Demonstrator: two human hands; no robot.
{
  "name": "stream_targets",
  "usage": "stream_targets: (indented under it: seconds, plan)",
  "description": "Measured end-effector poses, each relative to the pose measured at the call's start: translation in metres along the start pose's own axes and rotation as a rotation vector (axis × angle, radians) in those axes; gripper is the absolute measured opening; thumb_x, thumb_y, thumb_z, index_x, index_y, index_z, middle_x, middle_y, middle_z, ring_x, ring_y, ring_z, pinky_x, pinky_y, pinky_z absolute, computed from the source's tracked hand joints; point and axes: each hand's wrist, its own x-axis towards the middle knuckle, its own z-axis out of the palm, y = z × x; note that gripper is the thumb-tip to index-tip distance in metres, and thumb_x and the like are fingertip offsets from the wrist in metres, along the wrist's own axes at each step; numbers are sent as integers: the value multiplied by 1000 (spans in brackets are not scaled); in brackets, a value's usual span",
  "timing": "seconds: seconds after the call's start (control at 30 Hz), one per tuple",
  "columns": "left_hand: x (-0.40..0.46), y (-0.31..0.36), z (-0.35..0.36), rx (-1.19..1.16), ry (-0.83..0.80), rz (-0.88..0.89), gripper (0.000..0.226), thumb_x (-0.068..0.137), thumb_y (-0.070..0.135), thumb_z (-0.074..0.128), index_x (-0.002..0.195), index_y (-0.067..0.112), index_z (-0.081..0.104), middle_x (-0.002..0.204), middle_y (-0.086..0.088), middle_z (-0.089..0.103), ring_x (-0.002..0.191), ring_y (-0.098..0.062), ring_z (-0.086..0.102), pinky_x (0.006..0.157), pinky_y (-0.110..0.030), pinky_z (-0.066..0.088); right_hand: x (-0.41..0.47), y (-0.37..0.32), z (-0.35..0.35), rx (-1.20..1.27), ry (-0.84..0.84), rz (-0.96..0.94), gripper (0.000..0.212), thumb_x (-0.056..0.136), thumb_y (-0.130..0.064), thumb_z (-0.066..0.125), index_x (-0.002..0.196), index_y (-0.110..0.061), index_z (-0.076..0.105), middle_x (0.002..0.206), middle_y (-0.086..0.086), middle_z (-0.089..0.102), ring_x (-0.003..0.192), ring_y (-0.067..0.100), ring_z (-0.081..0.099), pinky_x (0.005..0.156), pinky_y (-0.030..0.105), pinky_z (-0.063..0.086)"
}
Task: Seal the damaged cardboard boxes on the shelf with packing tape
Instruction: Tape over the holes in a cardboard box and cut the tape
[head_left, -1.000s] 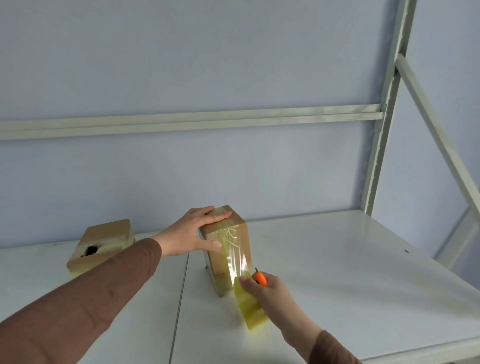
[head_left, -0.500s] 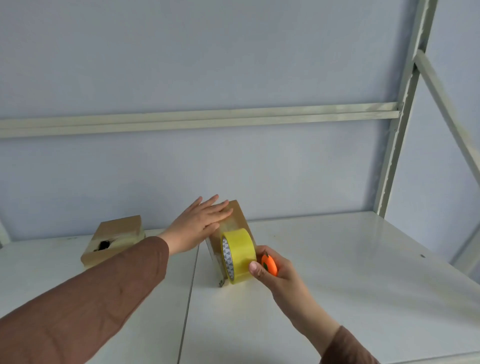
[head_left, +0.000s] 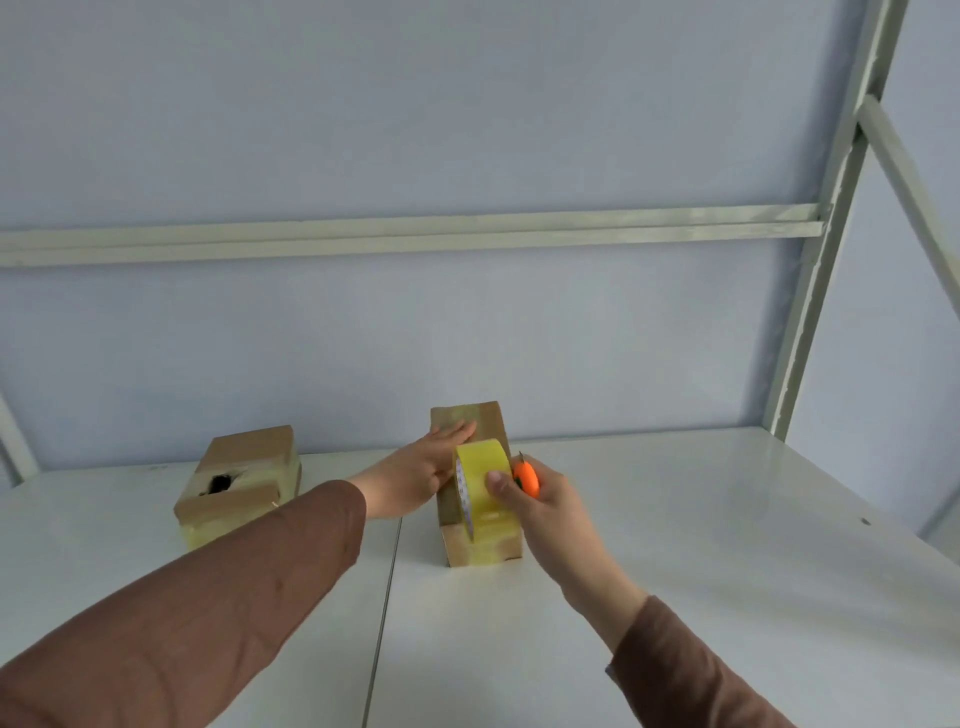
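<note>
Pale blue wall (head_left: 467, 130) fills the back, with a grey-green shelf frame (head_left: 810, 291) running across it and up the right side. White shelf (head_left: 701, 545) below, with a seam down its middle. 2 brown sleeves reach in from the bottom edge.

Box (head_left: 483, 540) lies flat near the shelf centre, long side pointing away toward the wall, yellowish tape across its near end and top. Second box (head_left: 244, 478) sits well apart to the left, near the back, with a dark ragged hole in its top and tape on its near side.

Left hand (head_left: 415, 478) lies palm-down on the centre box's left top edge, fingers straight and pressed together, pointing toward the far end. Right hand (head_left: 545, 499) grips the tape roll (head_left: 480, 483), thumb on the roll's outer face, other fingers curled behind. Roll stands on edge on top of the centre box, just beside the left hand, touching the box. A small orange cutter (head_left: 525, 475) is held in the same right hand, poking up between roll and fingers, metal tip at its upper end.
</note>
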Motion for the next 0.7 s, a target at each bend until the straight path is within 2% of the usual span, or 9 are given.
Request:
stream_targets:
  seconds: [0.07,0.13,0.23,0.27,0.37,0.43,0.5,0.6,0.7]
  plan:
    - [1,0,2,46,-158,-75,54,112,15,35,162,32,26,170,5,-7,153,-5,-15,129,-39,0,-11,7,2,29,11,84,25,88,-45,65,74,-25,60,67,-10,49,62,10,45,60,22,36]
    - [3,2,4,96,-323,-119,63,111,25,32,161,47,1,170,-3,-17,155,-14,-21,128,-48,-1,-24,15,4,53,25,179,38,80,-50,65,80,-13,56,72,-3,48,67,16,44,67,31,34]
    - [5,12,-8,-78,-400,-186,72,92,50,26,158,52,-1,170,0,-21,154,-14,-27,126,-49,-13,-37,27,5,85,46,237,53,77,-49,66,86,1,53,75,2,46,71,18,43,70,35,32]
    - [5,14,-14,-137,-430,-203,75,88,50,26,159,52,1,170,1,-21,153,-14,-27,125,-49,-15,-40,29,5,86,47,260,52,77,-50,66,86,0,54,75,2,46,70,18,43,70,35,32]
    - [8,19,-29,-217,-530,-260,81,85,54,38,157,55,1,169,5,-23,153,-16,-28,124,-54,-15,-52,38,4,47,49,340,36,78,-49,67,74,-18,49,69,1,43,66,18,40,68,35,29]
    - [12,23,-33,-111,-611,-267,96,85,64,56,155,57,-10,167,5,-29,152,-17,-30,124,-57,-11,-56,46,0,66,51,393,37,87,-42,71,72,-20,46,69,2,42,66,19,39,69,35,29]
    - [15,24,-33,74,-658,-250,120,76,77,69,150,58,-24,164,7,-35,152,-17,-31,125,-57,-7,-54,52,-4,51,44,411,36,93,-37,70,75,-13,50,71,3,46,67,20,43,69,35,31]
    - [10,23,-25,276,-566,-135,130,72,82,68,152,50,-29,163,10,-37,151,-14,-32,128,-50,-6,-53,53,-4,-34,48,391,35,94,-37,69,74,-15,51,67,-1,44,66,19,41,67,34,30]
    - [-10,24,-3,321,-328,49,103,92,68,55,155,48,-23,164,18,-31,150,0,-30,128,-37,-6,-56,57,-1,-73,73,366,41,94,-38,69,67,-22,43,62,-6,38,62,18,36,64,34,28]
